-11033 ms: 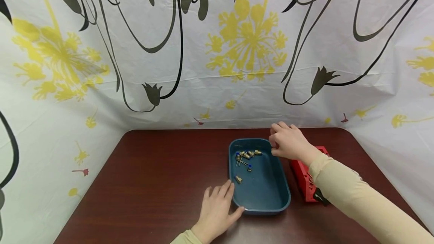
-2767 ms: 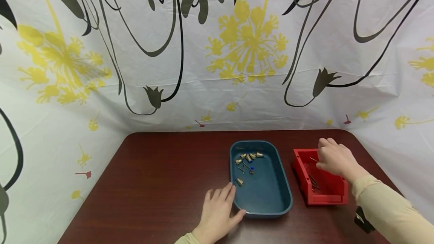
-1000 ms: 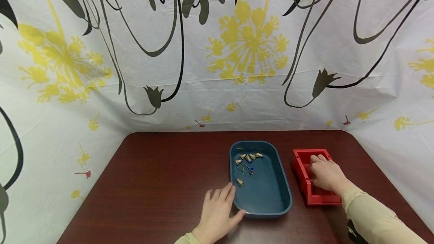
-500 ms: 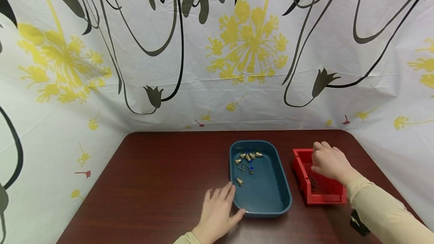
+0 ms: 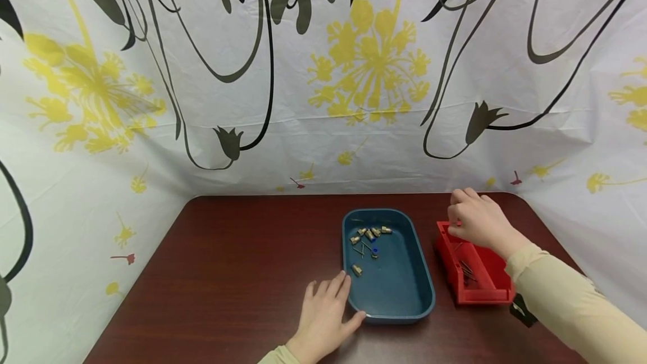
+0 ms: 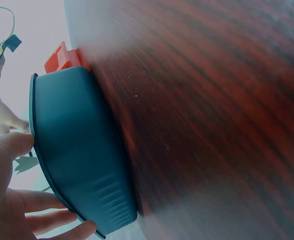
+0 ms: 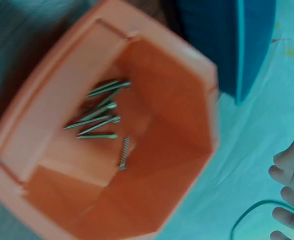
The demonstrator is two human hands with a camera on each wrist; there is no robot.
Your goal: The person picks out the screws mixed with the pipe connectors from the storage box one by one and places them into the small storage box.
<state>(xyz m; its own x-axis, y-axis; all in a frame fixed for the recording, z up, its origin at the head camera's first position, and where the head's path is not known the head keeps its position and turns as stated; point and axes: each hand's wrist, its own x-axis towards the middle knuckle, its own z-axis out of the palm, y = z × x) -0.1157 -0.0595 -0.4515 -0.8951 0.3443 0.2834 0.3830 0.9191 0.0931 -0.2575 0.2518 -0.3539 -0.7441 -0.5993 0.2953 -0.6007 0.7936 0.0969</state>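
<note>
- Several thin screws [image 7: 99,117] already lie in a loose bunch on the floor of the red bin [image 5: 475,291], so by the look of it part of the sorting is done.
- Two or so thin dark pins, a blue-tipped piece and a cluster of brass fittings [image 5: 371,233] remain at the far end of the blue tray [image 5: 404,296]; a lone brass piece [image 5: 356,269] lies nearer its left wall. Judging from that, the pins are what is left to shift.
- Right hand [image 5: 477,221] hovers above the bin's far-left corner, fingers curled inward; whether they pinch anything, I cannot tell.
- Left hand [image 5: 323,316] lies flat on the brown table [image 5: 227,274], fingers relaxed and spread against the tray's near-left corner, steadying it without gripping.
- Bin and tray stand side by side, a narrow gap between.
</note>
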